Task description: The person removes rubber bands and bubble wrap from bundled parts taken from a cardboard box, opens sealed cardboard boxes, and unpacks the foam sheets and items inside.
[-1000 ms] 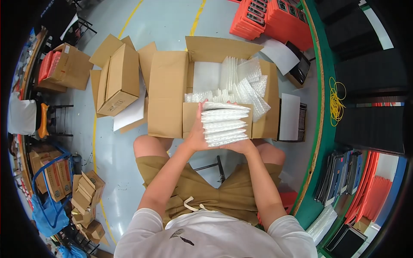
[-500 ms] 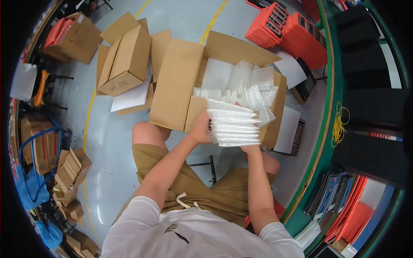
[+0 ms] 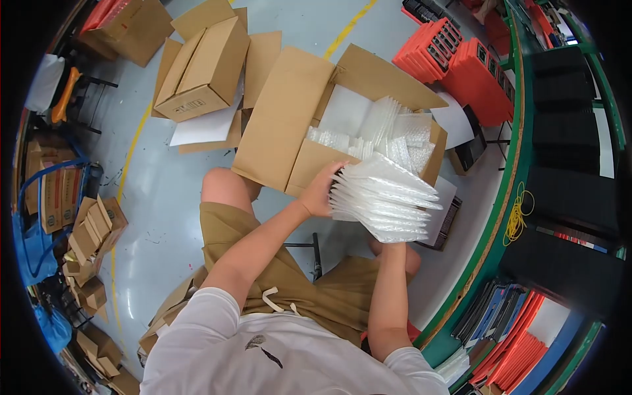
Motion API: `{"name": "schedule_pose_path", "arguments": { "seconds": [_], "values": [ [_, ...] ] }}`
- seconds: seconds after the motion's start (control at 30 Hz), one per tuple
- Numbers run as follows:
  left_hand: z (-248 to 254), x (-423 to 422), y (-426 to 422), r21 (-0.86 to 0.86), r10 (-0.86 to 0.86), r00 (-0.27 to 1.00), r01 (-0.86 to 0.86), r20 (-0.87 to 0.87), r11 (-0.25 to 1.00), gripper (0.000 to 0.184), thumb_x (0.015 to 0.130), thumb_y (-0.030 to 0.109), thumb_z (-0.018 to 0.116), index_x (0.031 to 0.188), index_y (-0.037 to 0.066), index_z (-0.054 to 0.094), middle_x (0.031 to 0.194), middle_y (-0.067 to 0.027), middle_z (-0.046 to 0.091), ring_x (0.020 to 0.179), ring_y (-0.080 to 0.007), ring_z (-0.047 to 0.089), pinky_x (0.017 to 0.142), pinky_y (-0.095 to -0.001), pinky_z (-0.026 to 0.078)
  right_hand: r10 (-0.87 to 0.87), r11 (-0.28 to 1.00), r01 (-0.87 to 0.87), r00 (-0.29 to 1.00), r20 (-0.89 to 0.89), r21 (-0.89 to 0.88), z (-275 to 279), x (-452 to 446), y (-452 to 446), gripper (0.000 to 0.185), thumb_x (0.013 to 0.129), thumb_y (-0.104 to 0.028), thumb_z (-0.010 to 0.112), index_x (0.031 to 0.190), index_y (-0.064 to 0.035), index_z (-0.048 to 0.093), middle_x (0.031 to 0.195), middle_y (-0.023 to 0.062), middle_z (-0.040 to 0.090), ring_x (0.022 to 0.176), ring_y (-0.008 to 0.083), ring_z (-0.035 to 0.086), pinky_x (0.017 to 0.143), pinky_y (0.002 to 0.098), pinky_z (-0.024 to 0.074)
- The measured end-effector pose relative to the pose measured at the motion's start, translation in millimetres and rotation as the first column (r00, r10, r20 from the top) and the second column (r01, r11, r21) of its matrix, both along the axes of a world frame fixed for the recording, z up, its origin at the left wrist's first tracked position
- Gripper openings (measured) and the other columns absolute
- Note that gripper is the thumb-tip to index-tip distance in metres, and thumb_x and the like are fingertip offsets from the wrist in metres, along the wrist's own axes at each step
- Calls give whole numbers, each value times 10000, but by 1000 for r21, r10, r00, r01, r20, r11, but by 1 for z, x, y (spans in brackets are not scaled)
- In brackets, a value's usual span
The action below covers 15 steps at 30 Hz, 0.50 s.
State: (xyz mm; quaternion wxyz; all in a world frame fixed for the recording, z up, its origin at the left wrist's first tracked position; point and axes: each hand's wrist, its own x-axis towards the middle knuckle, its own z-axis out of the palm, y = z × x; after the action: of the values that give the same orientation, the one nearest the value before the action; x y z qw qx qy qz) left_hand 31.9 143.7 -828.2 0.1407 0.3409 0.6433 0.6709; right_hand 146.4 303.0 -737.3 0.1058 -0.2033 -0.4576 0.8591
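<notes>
A stack of bubble wrap bags (image 3: 382, 197) is held in front of me, above the near right side of an open cardboard box (image 3: 283, 118). My left hand (image 3: 319, 191) grips the left edges of the stack, fingers wrapped round them. My right hand (image 3: 394, 247) is beneath the stack; its fingers are hidden by the bags, and only the wrist area shows. Inside the box lie more bubble wrap bags (image 3: 378, 125), some standing and some leaning, beside a white foam sheet (image 3: 344, 110).
Another carton (image 3: 204, 72) stands at the upper left over a white sheet (image 3: 207, 130). Stacked red trays (image 3: 471, 79) are at the upper right. A green workbench (image 3: 490, 243) runs along my right, with a yellow cord (image 3: 518, 214). Flattened and opened boxes (image 3: 92, 230) line the left.
The stack of bubble wrap bags has shifted right and slightly down in view, fanning out at its right side. My left hand stays on its left edge. The camera view has turned a little.
</notes>
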Motion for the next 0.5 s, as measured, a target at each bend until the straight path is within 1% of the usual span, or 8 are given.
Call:
{"name": "schedule_pose_path", "arguments": {
  "seconds": [0.1, 0.2, 0.23, 0.33, 0.37, 0.43, 0.47, 0.5],
  "values": [
    [-3, 3, 4, 33, -20, 998, 18, 56, 999, 919, 624, 214, 881, 1384, 50, 392, 1287, -165, 512, 1164, -344, 528, 1020, -414, 427, -34, 999, 35, 999, 23, -24, -3, 2, 4, 614, 985, -310, 553, 1488, -35, 336, 1488, 140, 419, 1333, 277, 435, 1129, 390, 356],
    [-11, 5, 3, 5, -87, 994, 87, 69, 996, 1037, 627, 242, 897, 1459, 32, 316, 1420, -137, 431, 1298, -269, 441, 1088, -391, 372, -63, 996, 66, 997, 46, -59, -9, 2, 10, 598, 996, -312, 538, 1486, -35, 335, 1489, 145, 418, 1335, 285, 435, 1130, 399, 362],
    [-11, 4, 4, 5, -85, 994, 85, 68, 996, 1037, 627, 242, 897, 1459, 32, 316, 1420, -137, 431, 1298, -269, 441, 1088, -391, 372, -69, 995, 73, 996, 56, -73, -12, 2, 13, 593, 1000, -313, 533, 1486, -35, 335, 1489, 146, 418, 1335, 288, 435, 1131, 402, 364],
    [-9, 7, 8, 10, -89, 993, 88, 82, 996, 955, 649, 231, 882, 1426, 16, 370, 1388, -141, 474, 1273, -270, 473, 1073, -382, 391, -97, 991, 105, 991, 91, -89, -30, 7, 22, 578, 1012, -316, 518, 1484, -35, 334, 1490, 151, 417, 1337, 295, 435, 1131, 412, 370],
    [-11, 8, 9, 12, -91, 992, 91, 82, 996, 955, 649, 231, 882, 1426, 16, 370, 1388, -141, 474, 1273, -270, 473, 1073, -382, 391, -128, 991, 131, 987, 100, -24, -40, 14, 27, 572, 1012, -311, 519, 1478, -33, 341, 1489, 152, 419, 1334, 294, 439, 1132, 408, 370],
    [-23, 11, 15, -5, -16, 999, 16, 36, 1000, 808, 652, 186, 868, 1331, 40, 455, 1269, -148, 547, 1156, -294, 553, 991, -386, 453, -161, 987, 158, 981, 103, 43, -48, 21, 35, 565, 1011, -306, 520, 1473, -31, 347, 1488, 154, 420, 1331, 292, 442, 1132, 404, 370],
    [-30, 12, 16, -14, 22, 1000, -22, 13, 1000, 736, 654, 164, 860, 1284, 51, 497, 1210, -152, 584, 1097, -306, 592, 950, -388, 484, -158, 987, 156, 984, 77, 31, -51, 26, 39, 565, 1009, -304, 524, 1471, -30, 349, 1486, 152, 422, 1330, 291, 443, 1131, 399, 371],
    [-26, 10, 16, -13, 19, 1000, -19, 12, 1000, 736, 654, 164, 860, 1284, 51, 497, 1210, -152, 584, 1097, -306, 592, 950, -388, 484, -162, 987, 160, 984, 69, 32, -44, 24, 39, 575, 1005, -318, 526, 1471, -32, 349, 1486, 151, 422, 1334, 297, 439, 1132, 407, 369]
  ]
}}
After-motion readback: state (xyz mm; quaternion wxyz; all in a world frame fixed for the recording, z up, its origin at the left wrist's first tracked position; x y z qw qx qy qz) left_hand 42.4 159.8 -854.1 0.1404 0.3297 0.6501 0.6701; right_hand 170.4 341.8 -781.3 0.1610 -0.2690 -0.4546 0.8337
